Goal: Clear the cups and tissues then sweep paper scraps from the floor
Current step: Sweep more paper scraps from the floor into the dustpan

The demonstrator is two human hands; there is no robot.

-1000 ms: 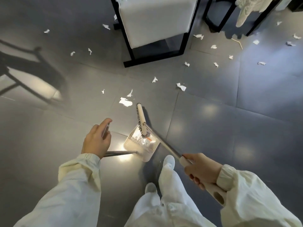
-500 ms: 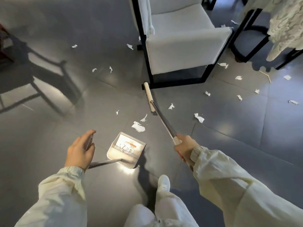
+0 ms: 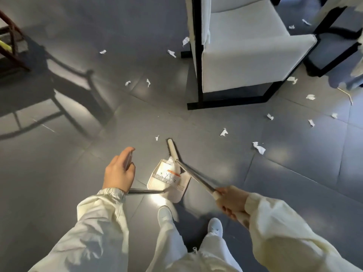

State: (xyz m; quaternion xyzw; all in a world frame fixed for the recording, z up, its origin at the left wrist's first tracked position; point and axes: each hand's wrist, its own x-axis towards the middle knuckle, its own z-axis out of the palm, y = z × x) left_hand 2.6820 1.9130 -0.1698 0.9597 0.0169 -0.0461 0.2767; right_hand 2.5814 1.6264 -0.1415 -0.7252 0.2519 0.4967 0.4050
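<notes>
Sweeping paper scraps (image 3: 259,148) into dustpan (image 3: 167,180), partway done.
Gripping its handle with left hand (image 3: 118,171), broom (image 3: 173,152) with right hand (image 3: 231,201); many more scattered across floor (image 3: 294,183).

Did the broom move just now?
Yes. The broom head pulled back from the chair base to the dustpan mouth.

White cushioned chair (image 3: 253,61), black frame, upper centre-right. Second black-framed piece (image 3: 337,35) just right of it, pale cloth (image 3: 334,5) draped over. Dark wooden chair (image 3: 12,40) far left, partly cropped, casting a long shadow.
</notes>
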